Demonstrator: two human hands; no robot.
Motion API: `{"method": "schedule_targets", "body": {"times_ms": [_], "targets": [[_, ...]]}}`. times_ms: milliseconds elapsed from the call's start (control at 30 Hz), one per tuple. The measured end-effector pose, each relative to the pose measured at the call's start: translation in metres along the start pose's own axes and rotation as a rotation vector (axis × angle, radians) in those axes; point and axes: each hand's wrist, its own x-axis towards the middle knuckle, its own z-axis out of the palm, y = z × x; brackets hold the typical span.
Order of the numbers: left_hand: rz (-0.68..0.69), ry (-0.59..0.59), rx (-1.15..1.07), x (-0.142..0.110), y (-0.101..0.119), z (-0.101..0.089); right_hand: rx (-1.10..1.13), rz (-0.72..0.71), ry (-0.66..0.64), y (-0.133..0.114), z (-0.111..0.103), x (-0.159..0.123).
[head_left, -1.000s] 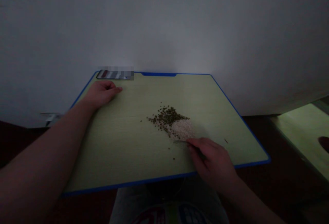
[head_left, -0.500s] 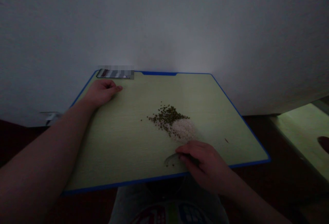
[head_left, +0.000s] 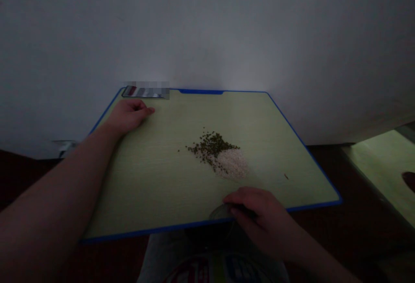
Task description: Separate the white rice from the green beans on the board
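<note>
Near the front edge of the board-like table (head_left: 155, 188), my right hand (head_left: 259, 213) is closed on a thin, see-through curved piece (head_left: 220, 210), whose exact kind I cannot make out. Its curved rim reaches the blue edge, and my fingers hide the rest. Beyond that hand lies a pile of small green beans (head_left: 212, 144), partly mixed into a heap of pale grains (head_left: 232, 162) that look like rice. My left hand (head_left: 129, 114) rests at the far left of the table, fingers curled in and thumb pointing right, with nothing seen in it.
A phone-like flat object (head_left: 144, 92) lies at the back left corner, against the wall (head_left: 207, 32). A small dark sliver (head_left: 285, 176) is on the right side. Below the front edge, a dark round container (head_left: 207, 233) sits at my lap.
My right hand has drawn the clear piece toward me, down to the front edge. The few loose beans beside it no longer show on the table. My left hand has stayed put.
</note>
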Motion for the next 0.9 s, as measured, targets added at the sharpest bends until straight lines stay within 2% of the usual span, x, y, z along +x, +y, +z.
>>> {"method": "schedule_targets", "body": {"times_ms": [267, 367, 667, 900], "targets": [[-0.009, 0.005, -0.002, -0.002, 0.005, 0.000, -0.230, 0.056, 0.326, 0.017, -0.003, -0.008], [-0.010, 0.005, 0.014, -0.003, 0.006, 0.000, -0.270, 0.093, 0.383, 0.022, -0.006, -0.007], [-0.012, -0.001, 0.023, -0.001, 0.001, 0.000, -0.342, 0.137, 0.439, 0.031, -0.012, 0.002], [0.001, 0.004, 0.020, -0.001, 0.001, 0.000, -0.292, 0.101, 0.364, 0.029, -0.010, 0.012]]}}
